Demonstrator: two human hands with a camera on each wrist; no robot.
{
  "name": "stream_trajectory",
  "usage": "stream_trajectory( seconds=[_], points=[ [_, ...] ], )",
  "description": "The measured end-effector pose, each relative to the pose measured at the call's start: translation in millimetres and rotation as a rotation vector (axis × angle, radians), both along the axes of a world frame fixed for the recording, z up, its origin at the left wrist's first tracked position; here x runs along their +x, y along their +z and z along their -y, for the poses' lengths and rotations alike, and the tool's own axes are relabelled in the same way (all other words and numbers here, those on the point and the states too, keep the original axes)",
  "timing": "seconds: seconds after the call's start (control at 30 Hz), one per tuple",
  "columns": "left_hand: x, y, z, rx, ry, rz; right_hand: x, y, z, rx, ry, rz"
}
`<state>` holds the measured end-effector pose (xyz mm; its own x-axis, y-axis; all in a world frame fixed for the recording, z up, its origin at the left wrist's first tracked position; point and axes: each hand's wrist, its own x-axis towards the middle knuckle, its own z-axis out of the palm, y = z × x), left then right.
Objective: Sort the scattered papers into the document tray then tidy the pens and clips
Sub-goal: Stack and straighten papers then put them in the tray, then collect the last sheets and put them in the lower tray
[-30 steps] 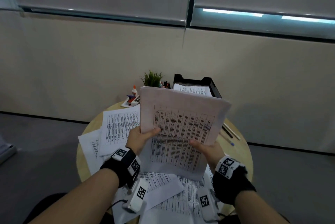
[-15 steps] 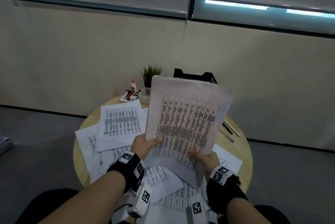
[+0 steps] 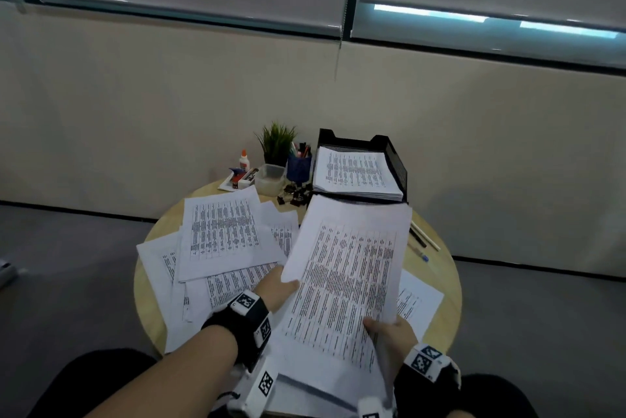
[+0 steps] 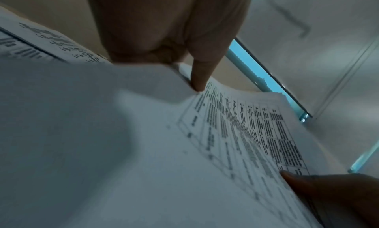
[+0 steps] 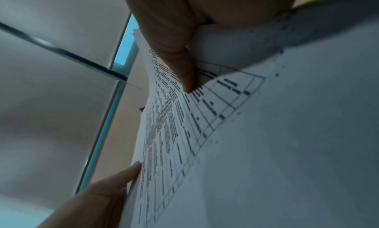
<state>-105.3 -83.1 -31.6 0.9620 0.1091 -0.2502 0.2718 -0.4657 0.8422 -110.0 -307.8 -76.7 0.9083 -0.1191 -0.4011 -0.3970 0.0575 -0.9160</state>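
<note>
I hold a stack of printed papers (image 3: 345, 282) over the round table, tilted away from me. My left hand (image 3: 277, 289) grips its left edge, and the thumb (image 4: 197, 79) lies on the sheets (image 4: 235, 134). At the lower right corner my right hand (image 3: 389, 333) pinches the stack, thumb (image 5: 184, 69) on top of the print (image 5: 184, 118). The black document tray (image 3: 394, 160) at the back holds a pile of papers (image 3: 355, 172). Loose sheets (image 3: 220, 234) cover the table's left half. Pens (image 3: 423, 238) lie at the right, binder clips (image 3: 294, 195) in front of the tray.
A blue pen cup (image 3: 298, 167), a clear tub (image 3: 269, 177), a small plant (image 3: 276, 143) and a glue bottle (image 3: 244, 160) stand at the back left of the wooden table (image 3: 452, 282). A beige wall rises behind, and grey floor surrounds the table.
The stack has dropped from nearly upright to tilted low over the table, which uncovers the tray behind it. Both hands came down and towards me with it.
</note>
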Motion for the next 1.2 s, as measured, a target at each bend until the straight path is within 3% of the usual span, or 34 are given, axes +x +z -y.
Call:
stream_trajectory(
  seconds=[0.13, 0.3, 0.47, 0.5, 0.57, 0.83, 0.93, 1.1, 1.2],
  points=[
    [-12.8, -5.3, -1.7, 0.105, -0.244, -0.153, -2.0, -11.9, 12.4, -0.056, 0.052, -0.192],
    [-19.6, -4.4, -15.9, -0.057, -0.387, -0.246, 17.2, 1.0, 24.1, -0.121, 0.096, -0.248],
    [-20.5, -4.5, -22.6, -0.477, -0.248, -0.335, 89.3, -40.6, 48.5, -0.140, 0.192, -0.179],
    [-17.9, -3.3, -23.3, -0.518, -0.212, -0.321, 93.5, -32.8, 46.4, -0.139, 0.236, -0.194],
    [-7.2, -2.2, -24.0, -0.582, -0.138, -0.272, 82.1, 21.0, 28.3, -0.103, 0.256, -0.178],
    [63.5, 8.2, -17.7, -0.707, -0.075, -0.169, 108.8, 68.3, 36.6, 0.067, 0.309, -0.227],
    [98.2, 7.4, -12.4, -0.707, 0.005, -0.159, 124.9, 61.7, 45.3, 0.109, 0.378, -0.223],
    [145.7, 5.5, 4.5, -0.660, 0.180, -0.036, 166.4, 48.7, 37.8, 0.108, 0.187, -0.189],
    [173.4, 2.2, 8.3, -0.720, 0.246, -0.014, 194.1, 46.0, 32.5, 0.145, 0.120, -0.142]
  ],
)
